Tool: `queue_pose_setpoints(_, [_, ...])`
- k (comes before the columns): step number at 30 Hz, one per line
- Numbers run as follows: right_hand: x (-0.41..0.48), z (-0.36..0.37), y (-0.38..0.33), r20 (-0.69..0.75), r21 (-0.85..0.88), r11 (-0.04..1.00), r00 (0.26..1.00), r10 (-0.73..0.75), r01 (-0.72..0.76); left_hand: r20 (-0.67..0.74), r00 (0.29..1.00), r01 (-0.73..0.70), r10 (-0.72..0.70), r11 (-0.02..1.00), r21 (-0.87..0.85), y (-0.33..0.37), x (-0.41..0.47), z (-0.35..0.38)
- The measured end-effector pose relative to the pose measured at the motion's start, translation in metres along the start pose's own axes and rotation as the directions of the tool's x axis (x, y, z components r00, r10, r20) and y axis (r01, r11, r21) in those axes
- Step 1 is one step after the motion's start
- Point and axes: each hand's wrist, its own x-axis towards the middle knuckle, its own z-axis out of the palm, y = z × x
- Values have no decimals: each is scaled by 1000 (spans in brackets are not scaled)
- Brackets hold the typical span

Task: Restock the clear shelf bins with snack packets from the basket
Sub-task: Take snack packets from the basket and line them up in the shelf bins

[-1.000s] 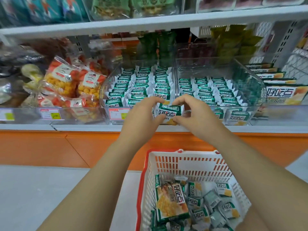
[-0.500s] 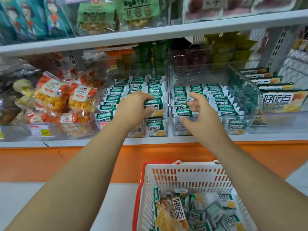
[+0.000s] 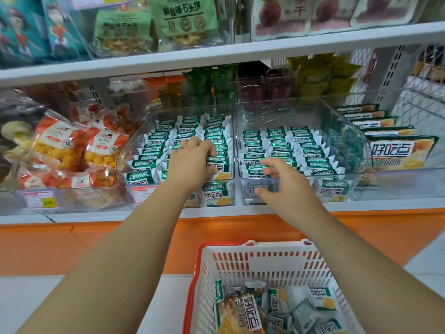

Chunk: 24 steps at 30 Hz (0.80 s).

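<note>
**Desk:** Where are the hands on your feed?

**Me:** Both are up at the shelf (image 3: 216, 211), in the middle of the frame. My left hand (image 3: 190, 165) lies on the front of the right-most row in the left bin (image 3: 134, 153), fingers bent down over the green packets (image 3: 154, 150) there. I cannot tell whether it pinches one or only presses. My right hand (image 3: 286, 184) hangs at the front lip of the right bin (image 3: 357, 150), fingers loose and spread, holding nothing.

**Desk:** And the stock to fetch?

**Me:** It's in the basket (image 3: 265, 263), bottom centre-right of the frame, below both hands and well apart from them. My right forearm crosses its right edge in the picture and my left forearm runs off to its left. So I judge the right hand the nearer one, and it is free.

**Desk:** How do the packets lie?

**Me:** In the bins they stand on edge, long axis across the frame, in rows running front to back. In the basket the small packets (image 3: 277, 300) lie loose at mixed angles, so any I pick would need turning crosswise before it slots in.

**Desk:** Counts?

**Me:** Two hands, one basket, and two bins of these packets with three rows each. The basket holds one large packet (image 3: 243, 317) at its lower left and about eight small ones in view. The bottom edge of the frame cuts the pile, so I cannot give a true number.
</note>
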Motion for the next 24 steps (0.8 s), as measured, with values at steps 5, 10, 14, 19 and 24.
queue_pose_setpoints(5, [-8,-2,0,26,-37,998,998,-53,54,11,1000,29,-29,1000,-10,-4,-12,-4])
queue_pose_setpoints(10, [-26,-2,11,164,-112,989,983,-77,96,-328,944,-50,-20,978,-203,11,-49,10])
queue_pose_setpoints(14, [-45,6,50,358,-178,984,931,72,-7,-439,897,-192,56,943,-271,37,-88,51])
queue_pose_setpoints(19, [-84,23,130,448,-331,928,838,312,-169,-216,933,-318,286,940,-126,32,-120,117])
queue_pose_setpoints(24, [-118,55,192,492,-432,839,694,526,-330,261,948,-151,183,979,-138,26,-138,172])
